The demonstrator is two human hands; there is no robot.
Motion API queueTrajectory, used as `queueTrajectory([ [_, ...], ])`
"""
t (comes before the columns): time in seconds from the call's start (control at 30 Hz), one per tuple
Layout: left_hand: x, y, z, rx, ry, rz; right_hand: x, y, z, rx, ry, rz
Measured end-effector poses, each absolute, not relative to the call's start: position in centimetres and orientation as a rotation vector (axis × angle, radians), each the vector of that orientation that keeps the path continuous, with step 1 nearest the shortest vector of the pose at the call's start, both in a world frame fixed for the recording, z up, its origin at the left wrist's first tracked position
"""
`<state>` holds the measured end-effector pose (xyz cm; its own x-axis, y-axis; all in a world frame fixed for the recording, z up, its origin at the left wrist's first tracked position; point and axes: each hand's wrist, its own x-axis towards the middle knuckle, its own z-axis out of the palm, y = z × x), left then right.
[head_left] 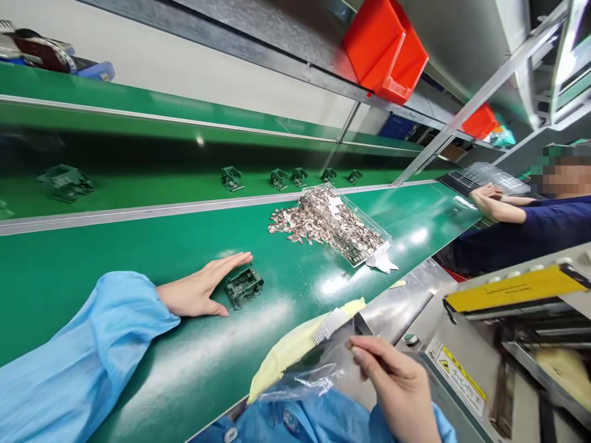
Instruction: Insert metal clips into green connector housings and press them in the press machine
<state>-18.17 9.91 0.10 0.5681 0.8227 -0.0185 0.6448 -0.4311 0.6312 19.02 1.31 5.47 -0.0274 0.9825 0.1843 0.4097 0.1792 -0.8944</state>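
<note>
My left hand (201, 288) lies on the green bench top with its fingers stretched out, cupped beside a dark green plastic part (244, 287) that it touches or nearly touches. At the lower right, my right hand (396, 380) pinches a clear plastic bag (318, 364). A strip of small metal pieces (330, 324) and a yellow cloth (295, 346) lie next to the bag. Farther out sits a clear tray (369, 223) with a heap of small metal stampings (323, 221) spilling onto the bench.
Several dark green parts (277, 178) stand in a row on the conveyor belt behind the bench. Red bins (385, 49) hang on the rack above. A co-worker's arm (498, 206) rests at the right. A machine with a yellow label (512, 289) stands at my right.
</note>
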Motion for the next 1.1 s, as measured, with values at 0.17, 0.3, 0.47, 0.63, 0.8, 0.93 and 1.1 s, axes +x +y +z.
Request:
queueTrajectory([
  [0.17, -14.8, 10.1, -0.2, 2.170, 1.150, 0.551, 16.8, -1.4, 2.1, -1.316, -1.080, 1.250],
  [0.3, -11.2, 7.9, -0.7, 1.859, 1.166, 0.966, 15.3, -1.7, 1.2, -1.311, -1.021, 1.218],
  [0.47, -5.2, 4.5, -0.1, 1.251, 0.991, 1.187, 14.2, -1.2, 1.4, -1.311, -1.042, 1.098],
  [0.63, -1.1, 2.4, 0.2, 1.024, 0.810, 1.149, 13.4, -0.9, 1.5, -1.255, -1.109, 0.869],
  [0.8, -0.5, 1.6, 0.0, 1.041, 0.702, 1.093, 12.9, -1.1, 1.1, -1.315, -1.126, 0.794],
  [0.93, -0.7, 1.1, 0.3, 1.078, 0.676, 1.043, 12.6, -1.1, 1.2, -1.359, -1.176, 0.753],
  [1.1, -0.9, 1.1, 0.4, 1.141, 0.704, 1.066, 12.2, -1.0, 1.5, -1.375, -1.207, 0.738],
])
